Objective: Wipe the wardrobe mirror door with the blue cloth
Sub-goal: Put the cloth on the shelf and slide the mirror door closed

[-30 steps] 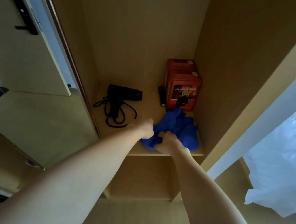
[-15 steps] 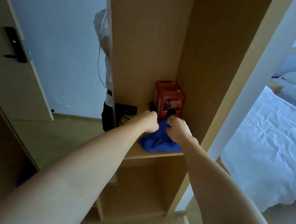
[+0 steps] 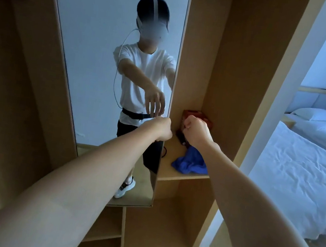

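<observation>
Blue cloth [image 3: 191,163] lies crumpled on the wardrobe shelf [image 3: 183,176], centre-right of the frame, near the shelf's front edge. Neither hand has it. The right forearm crosses in front of its right side, so that part is hidden.

Left hand [image 3: 162,128] sits at frame centre, curled into a loose fist, fingers folded under; nothing visible in it. It is right at the mirror door's edge [image 3: 176,62]; contact or just beside, cannot tell. The mirror shows a hand with fingers hanging apart, empty.

Right hand [image 3: 195,131] hovers above the shelf, just right of centre, also curled shut with fingers tucked in. It is above the cloth, apart from it, and covers part of a red box [image 3: 193,113] at the back of the shelf. Whether the fingers pinch anything small cannot be told; no blue shows in the fist.

Mirror door [image 3: 112,63] fills the upper left and centre of the frame, with a reflection of the person standing. No streaks or wiped patches can be made out on the glass at this resolution.

Bed [image 3: 310,166] with white sheets at right, well apart from the work.

Judgement on progress: wiping is not under way here. The cloth is off the glass and ungripped. Either the task is yet to begin or the cloth is set down after; the frame alone does not settle which. If it is yet to begin, what remains is to grasp the cloth, bring it to the mirror and wipe.
</observation>
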A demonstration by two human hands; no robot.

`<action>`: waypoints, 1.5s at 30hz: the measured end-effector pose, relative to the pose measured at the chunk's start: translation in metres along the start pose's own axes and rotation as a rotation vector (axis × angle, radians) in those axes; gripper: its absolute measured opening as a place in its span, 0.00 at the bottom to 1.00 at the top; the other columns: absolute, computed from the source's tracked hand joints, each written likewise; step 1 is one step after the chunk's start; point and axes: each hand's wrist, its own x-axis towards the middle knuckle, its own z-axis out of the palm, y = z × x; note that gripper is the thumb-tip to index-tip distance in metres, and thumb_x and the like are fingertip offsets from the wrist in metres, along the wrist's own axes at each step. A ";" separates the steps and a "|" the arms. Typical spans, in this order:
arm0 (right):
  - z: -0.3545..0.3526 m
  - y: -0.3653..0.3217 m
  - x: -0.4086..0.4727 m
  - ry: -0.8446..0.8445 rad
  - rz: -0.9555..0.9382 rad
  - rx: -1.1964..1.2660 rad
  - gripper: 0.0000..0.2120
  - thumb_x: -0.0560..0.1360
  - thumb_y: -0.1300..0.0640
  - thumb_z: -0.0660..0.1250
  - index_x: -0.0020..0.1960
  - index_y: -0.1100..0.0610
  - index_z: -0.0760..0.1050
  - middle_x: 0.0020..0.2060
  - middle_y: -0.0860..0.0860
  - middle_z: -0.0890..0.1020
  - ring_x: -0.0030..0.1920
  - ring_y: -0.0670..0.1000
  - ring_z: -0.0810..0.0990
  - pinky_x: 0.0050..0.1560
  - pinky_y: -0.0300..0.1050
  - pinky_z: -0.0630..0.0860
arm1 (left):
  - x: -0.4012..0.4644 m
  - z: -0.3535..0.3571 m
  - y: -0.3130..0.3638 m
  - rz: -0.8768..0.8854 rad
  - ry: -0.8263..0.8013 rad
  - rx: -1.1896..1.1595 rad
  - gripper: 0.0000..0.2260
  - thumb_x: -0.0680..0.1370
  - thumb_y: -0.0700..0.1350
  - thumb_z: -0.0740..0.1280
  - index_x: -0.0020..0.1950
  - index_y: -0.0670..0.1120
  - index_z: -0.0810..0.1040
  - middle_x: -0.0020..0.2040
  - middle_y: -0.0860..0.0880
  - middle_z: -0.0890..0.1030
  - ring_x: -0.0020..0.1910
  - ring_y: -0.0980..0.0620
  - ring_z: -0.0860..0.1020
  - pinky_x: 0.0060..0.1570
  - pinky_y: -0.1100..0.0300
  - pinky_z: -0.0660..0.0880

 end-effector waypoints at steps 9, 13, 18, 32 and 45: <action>-0.007 -0.087 -0.007 0.070 -0.057 0.070 0.10 0.73 0.63 0.61 0.53 0.57 0.75 0.49 0.52 0.77 0.47 0.54 0.76 0.47 0.48 0.76 | -0.048 -0.067 -0.076 -0.078 0.099 0.044 0.07 0.78 0.46 0.63 0.47 0.43 0.72 0.43 0.46 0.74 0.41 0.43 0.78 0.38 0.55 0.72; -0.009 -0.098 -0.002 0.098 -0.056 0.100 0.11 0.73 0.64 0.61 0.53 0.57 0.75 0.49 0.53 0.77 0.48 0.55 0.75 0.47 0.48 0.74 | -0.055 -0.091 -0.092 -0.113 0.162 0.056 0.08 0.77 0.42 0.63 0.54 0.43 0.75 0.54 0.42 0.77 0.52 0.40 0.78 0.46 0.52 0.72; -0.020 -0.099 0.014 0.130 -0.049 0.093 0.14 0.75 0.64 0.63 0.60 0.57 0.74 0.56 0.53 0.75 0.50 0.52 0.74 0.47 0.46 0.73 | -0.051 -0.107 -0.092 -0.134 0.222 0.058 0.12 0.75 0.37 0.60 0.56 0.38 0.76 0.56 0.40 0.77 0.55 0.39 0.79 0.52 0.49 0.75; -0.034 -0.111 0.056 0.043 0.118 0.281 0.21 0.75 0.67 0.55 0.68 0.60 0.63 0.57 0.57 0.75 0.49 0.56 0.77 0.40 0.47 0.73 | -0.029 -0.137 -0.062 -0.114 0.278 0.158 0.04 0.76 0.39 0.59 0.49 0.45 0.71 0.53 0.44 0.76 0.46 0.44 0.75 0.46 0.52 0.72; -0.028 -0.114 0.055 0.005 0.142 0.289 0.22 0.75 0.68 0.55 0.68 0.59 0.61 0.55 0.56 0.75 0.47 0.56 0.77 0.38 0.47 0.72 | -0.036 -0.141 -0.061 -0.118 0.271 0.183 0.18 0.75 0.37 0.58 0.65 0.40 0.72 0.52 0.44 0.73 0.47 0.44 0.72 0.47 0.52 0.72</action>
